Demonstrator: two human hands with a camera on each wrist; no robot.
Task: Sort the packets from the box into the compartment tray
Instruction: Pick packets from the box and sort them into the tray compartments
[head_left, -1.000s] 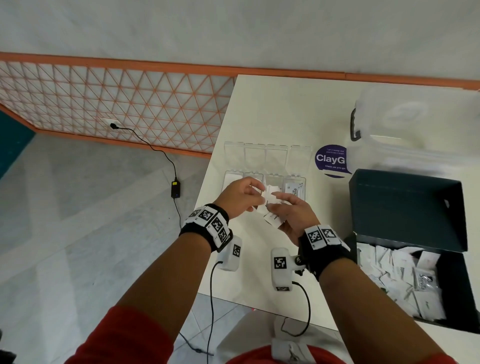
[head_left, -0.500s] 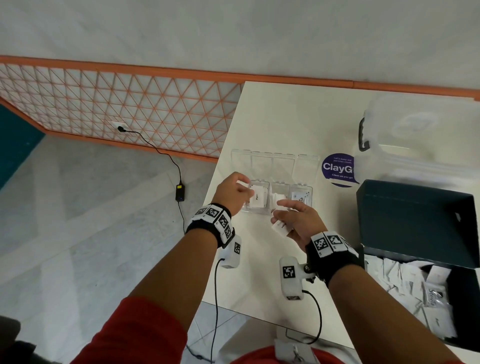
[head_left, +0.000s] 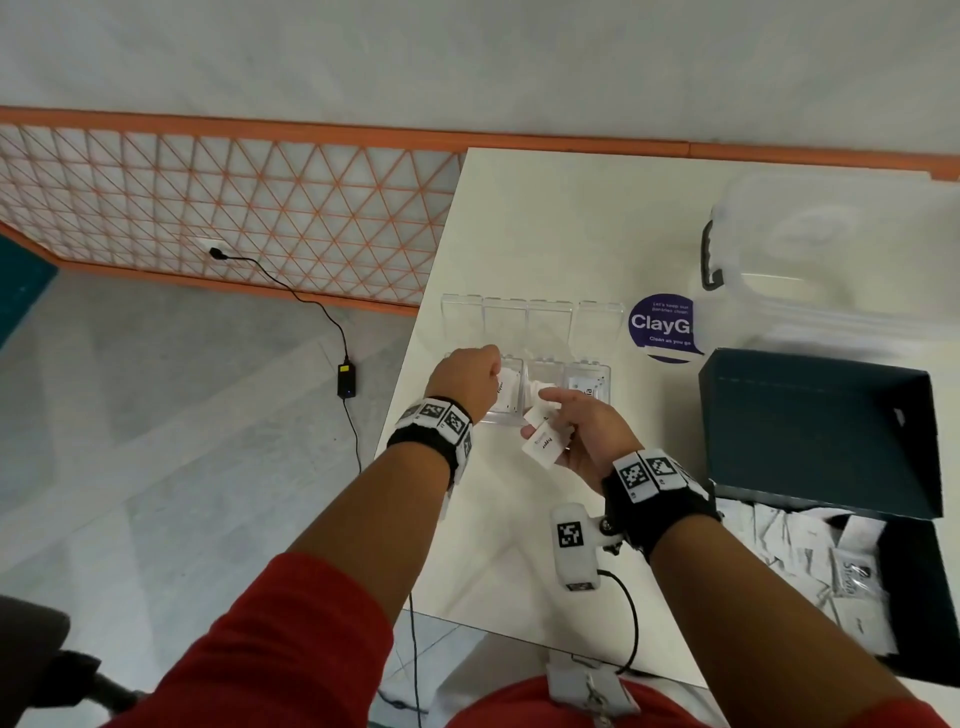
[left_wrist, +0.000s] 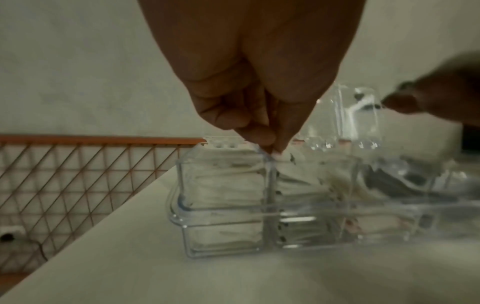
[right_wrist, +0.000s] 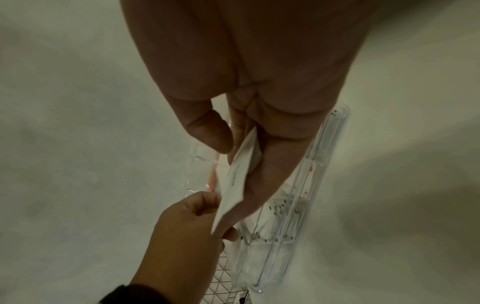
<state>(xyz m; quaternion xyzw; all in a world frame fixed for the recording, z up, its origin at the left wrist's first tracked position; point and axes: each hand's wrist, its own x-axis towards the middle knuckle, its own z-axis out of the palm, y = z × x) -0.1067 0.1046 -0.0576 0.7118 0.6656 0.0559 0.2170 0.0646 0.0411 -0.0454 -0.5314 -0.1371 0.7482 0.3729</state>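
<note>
A clear compartment tray (head_left: 501, 419) lies on the white table with its lid (head_left: 530, 318) folded back. My left hand (head_left: 496, 371) pinches a white packet (head_left: 507, 391) at the divider between the tray's two left compartments; in the left wrist view its fingertips (left_wrist: 271, 148) meet on the packet's edge above the tray (left_wrist: 223, 207). Just in front of the tray, my right hand (head_left: 537, 415) holds a small stack of white packets (head_left: 543, 447), pressed between thumb and fingers (right_wrist: 235, 176). The dark box (head_left: 924, 597) at the right holds several packets (head_left: 810, 540).
A clear storage bin (head_left: 831, 260) with a black handle stands at the back right. A purple round sticker (head_left: 662, 327) lies beside the tray. The table's left edge (head_left: 415, 410) runs close to my left hand. The box's raised lid (head_left: 810, 426) stands right of my right hand.
My left hand has taken one packet from the stack in my right hand and carried it left to the tray's left compartments. The right hand stays in front of the tray.
</note>
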